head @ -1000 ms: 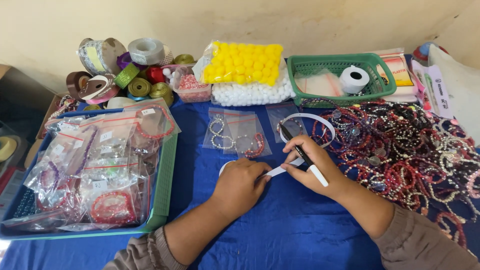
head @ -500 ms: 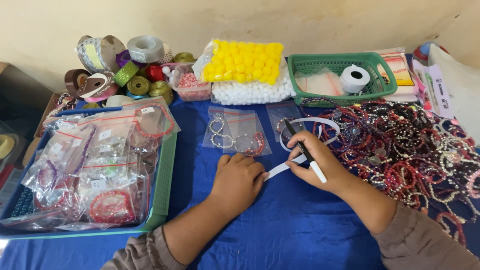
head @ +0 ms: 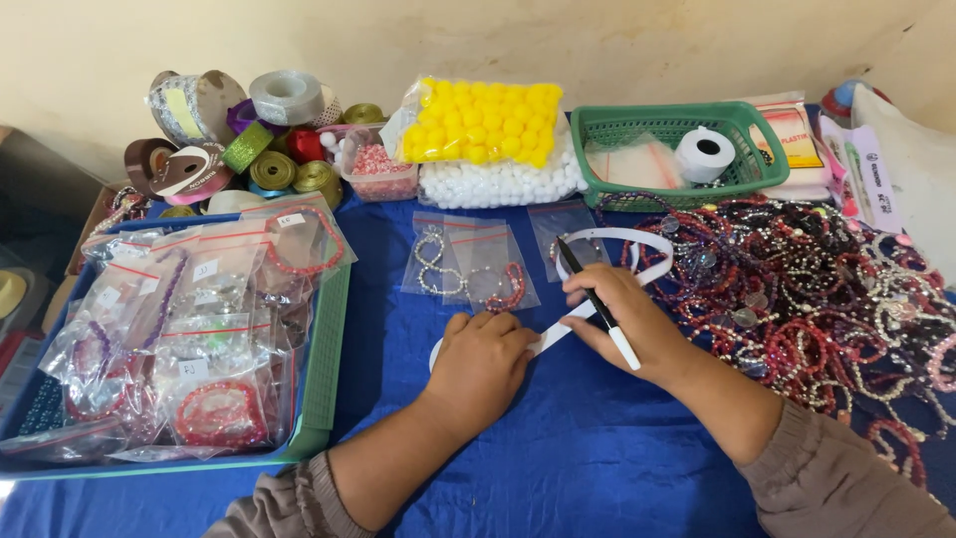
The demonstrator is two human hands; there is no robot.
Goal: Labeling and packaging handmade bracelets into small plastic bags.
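— Hands first: why press that strip down?

— My left hand [head: 481,359] lies flat, fingers together, pinning the white paper strip [head: 617,261] on the blue cloth [head: 558,458] so it stays flat. Its far end loops right, toward the bead pile [head: 827,299].

— And your right?

— My right hand [head: 627,324] is clamped on a black-and-white pen [head: 596,301], tip pointing far-left, wrist resting near the strip.

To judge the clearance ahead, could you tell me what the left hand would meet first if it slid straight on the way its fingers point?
Probably the clear bags holding bead bracelets, lying flat on the blue cloth just beyond the left hand, which rests on the white strip. Past them sits the bag of white balls.
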